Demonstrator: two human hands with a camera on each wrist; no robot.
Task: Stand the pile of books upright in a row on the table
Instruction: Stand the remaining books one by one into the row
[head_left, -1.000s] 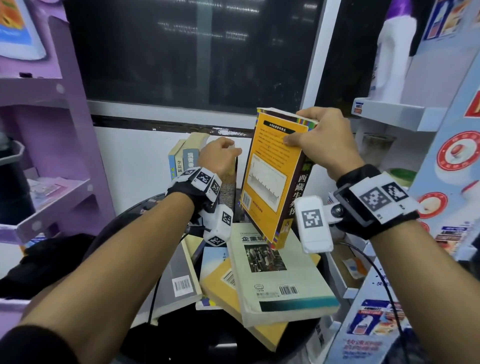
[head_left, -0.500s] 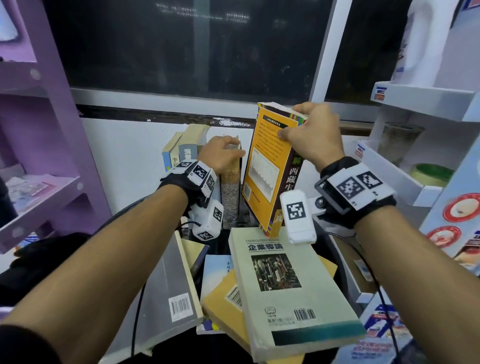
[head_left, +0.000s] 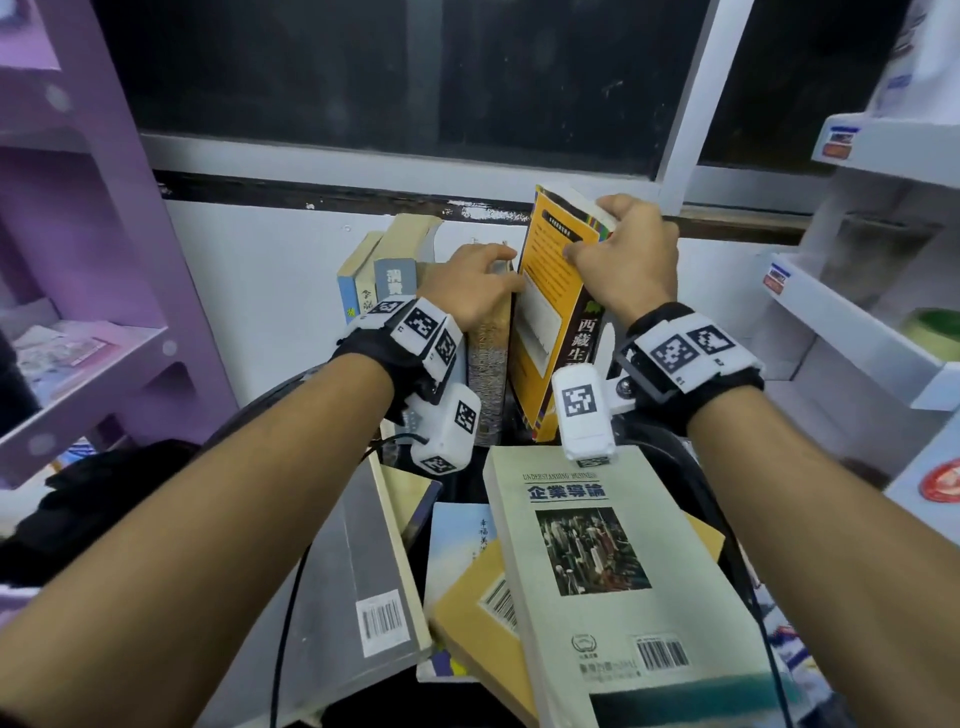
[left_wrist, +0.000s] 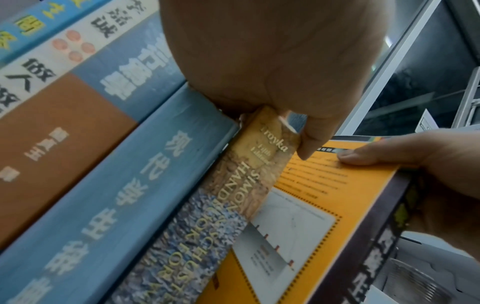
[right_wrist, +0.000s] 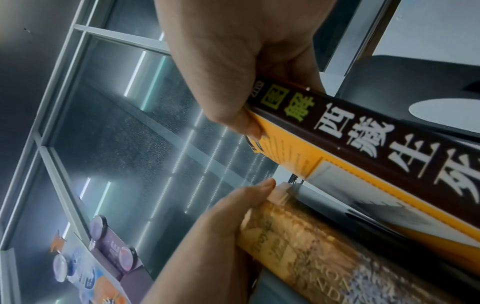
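Observation:
My right hand (head_left: 608, 239) grips the top edge of an orange book (head_left: 550, 312) with a dark spine (right_wrist: 389, 139), thumb on its cover. The book stands almost upright and leans left against a gold-spined handbook (head_left: 488, 374), the right end of an upright row of books (head_left: 395, 275). The top of that handbook (left_wrist: 233, 195) is pinched by my left hand (head_left: 493, 275). In front lies the pile: a cream book (head_left: 613, 571) on top, a tan book (head_left: 467, 608), a pale blue book (head_left: 457, 530) and a grey book (head_left: 363, 571).
A purple shelf unit (head_left: 104, 260) stands at the left and white shelves (head_left: 857, 322) at the right. The row backs onto a white wall under a dark window. A black bag (head_left: 104, 499) lies at the left. The small black table (head_left: 457, 696) is crowded.
My right hand has carried the orange book left and down, from tilted in the air to nearly upright against the handbook. My left hand has stayed on the row's end.

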